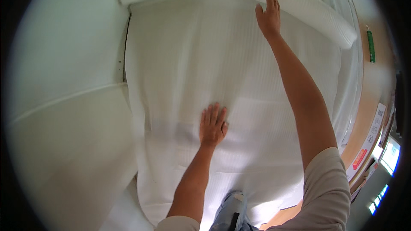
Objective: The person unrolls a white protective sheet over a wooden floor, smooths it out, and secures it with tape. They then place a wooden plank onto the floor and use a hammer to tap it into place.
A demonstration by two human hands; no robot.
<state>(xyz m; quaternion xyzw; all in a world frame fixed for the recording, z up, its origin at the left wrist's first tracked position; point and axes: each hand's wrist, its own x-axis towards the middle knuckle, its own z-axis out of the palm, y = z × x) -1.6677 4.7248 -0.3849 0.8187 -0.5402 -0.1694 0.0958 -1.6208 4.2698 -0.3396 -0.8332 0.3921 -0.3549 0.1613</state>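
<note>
there, flat left hand [212,125] on white sheet [184,68], red-marked white box [369,141] far right

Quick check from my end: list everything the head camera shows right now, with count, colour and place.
Ribbed sheet: one, white, spread flat across the middle.
Roll: one, white, along the sheet's far edge.
Panels: white, left of the sheet.
Tube: one, green, on the wooden surface at right.
Boxes: white with red marks, lower right.
Left hand: flat on the sheet, fingers spread.
Right hand: flat on the roll.
</note>
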